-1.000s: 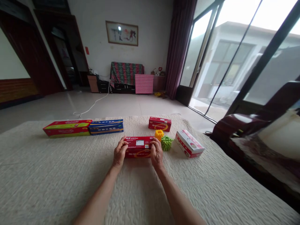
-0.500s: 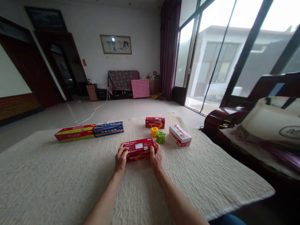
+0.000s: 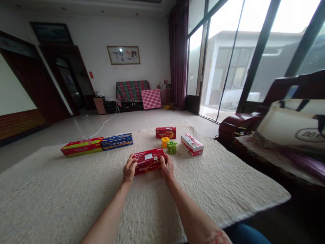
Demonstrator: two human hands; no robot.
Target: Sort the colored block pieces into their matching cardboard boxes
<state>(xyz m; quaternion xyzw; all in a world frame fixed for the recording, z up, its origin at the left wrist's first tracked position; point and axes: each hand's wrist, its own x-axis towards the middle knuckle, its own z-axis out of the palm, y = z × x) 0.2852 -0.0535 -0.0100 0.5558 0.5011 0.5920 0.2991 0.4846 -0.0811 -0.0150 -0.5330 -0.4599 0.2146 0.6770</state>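
Observation:
Between my two hands is a long red box point(image 3: 148, 162) with white lettering and a pale label on its top, near the middle of the table. My left hand point(image 3: 130, 168) grips its left end, fingers curled over the top edge. At the right end my right hand point(image 3: 167, 166) is closed on it, thumb toward the near side. Just beyond the box's right end stand a green toy block point(image 3: 172, 147) and a yellow toy block point(image 3: 165, 142). The box's underside and some fingertips are hidden.
A quilted cream cover point(image 3: 218, 183) lies over the table. Farther off are a smaller red box point(image 3: 166, 133) and, to the right, a white-and-red box point(image 3: 192, 144). On the left, a red-and-green box point(image 3: 82, 147) sits end to end with a blue box point(image 3: 117, 141).
The view has tilted up and shifted slightly, so everything sits a little differently in the picture. Both hands keep their hold on the red box; it shows no clear movement on the cover.

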